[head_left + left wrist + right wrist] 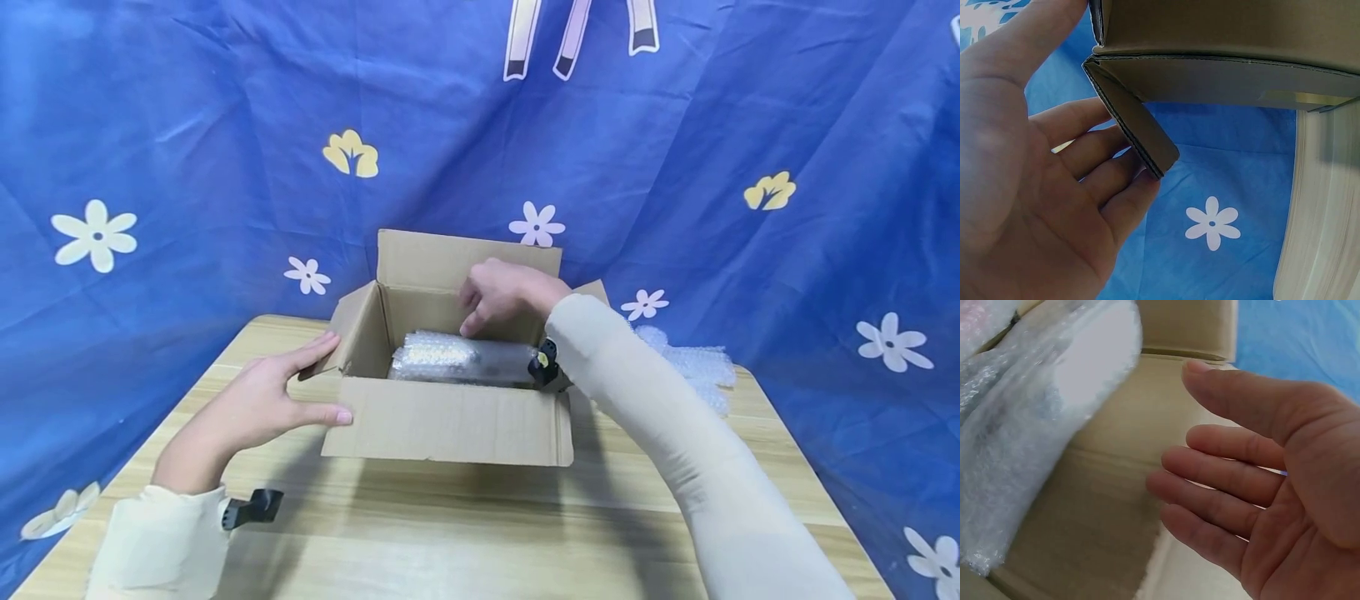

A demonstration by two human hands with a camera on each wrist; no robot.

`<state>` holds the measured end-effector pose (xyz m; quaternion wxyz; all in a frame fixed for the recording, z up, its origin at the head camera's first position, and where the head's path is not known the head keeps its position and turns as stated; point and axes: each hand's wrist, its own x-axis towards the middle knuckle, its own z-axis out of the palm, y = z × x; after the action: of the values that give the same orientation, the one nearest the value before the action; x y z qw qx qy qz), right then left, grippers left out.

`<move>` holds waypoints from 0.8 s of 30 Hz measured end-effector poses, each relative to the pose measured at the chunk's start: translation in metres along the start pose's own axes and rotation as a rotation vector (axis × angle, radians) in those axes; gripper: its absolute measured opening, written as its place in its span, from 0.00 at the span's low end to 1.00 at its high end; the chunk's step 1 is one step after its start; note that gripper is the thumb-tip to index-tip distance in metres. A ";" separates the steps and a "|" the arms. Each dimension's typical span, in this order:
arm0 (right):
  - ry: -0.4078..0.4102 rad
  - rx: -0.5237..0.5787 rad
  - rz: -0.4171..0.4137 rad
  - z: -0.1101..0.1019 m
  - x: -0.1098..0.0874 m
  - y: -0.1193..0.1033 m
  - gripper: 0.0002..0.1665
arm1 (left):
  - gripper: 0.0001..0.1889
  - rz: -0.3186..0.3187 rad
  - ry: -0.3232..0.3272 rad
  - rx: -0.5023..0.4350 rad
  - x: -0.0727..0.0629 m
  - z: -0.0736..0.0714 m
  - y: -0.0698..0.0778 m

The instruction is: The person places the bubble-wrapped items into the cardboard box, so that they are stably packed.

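Note:
A brown cardboard box (pixel 450 421) stands with its flaps spread apart. Inside lies a package in bubble wrap (pixel 438 354), also seen in the right wrist view along the inner wall. My left hand (pixel 262 400) is at the box's near left corner, its thumb against the front flap and its fingers touching the outer side of the left flap (pixel 1132 119). My right hand (pixel 502 292) reaches over the box from the right, above the package's far side. In the right wrist view its fingers (pixel 1210 487) are loosely extended, holding nothing, apart from the wrap.
More bubble wrap (pixel 697 367) lies on the wooden table (pixel 450 533) to the right of the box, partly behind my right sleeve. A blue cloth (pixel 225 167) with flower prints hangs behind the table.

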<state>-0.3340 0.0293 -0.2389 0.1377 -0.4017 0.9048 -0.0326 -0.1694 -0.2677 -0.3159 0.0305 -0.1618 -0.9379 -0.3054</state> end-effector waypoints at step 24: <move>0.304 0.066 -0.129 -0.027 -0.098 0.018 0.28 | 0.57 0.003 -0.003 0.001 0.002 0.001 -0.003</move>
<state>-0.2918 0.1120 -0.1942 0.0098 -0.4445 0.8860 -0.1316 -0.1724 -0.2686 -0.3174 0.0298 -0.1637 -0.9378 -0.3048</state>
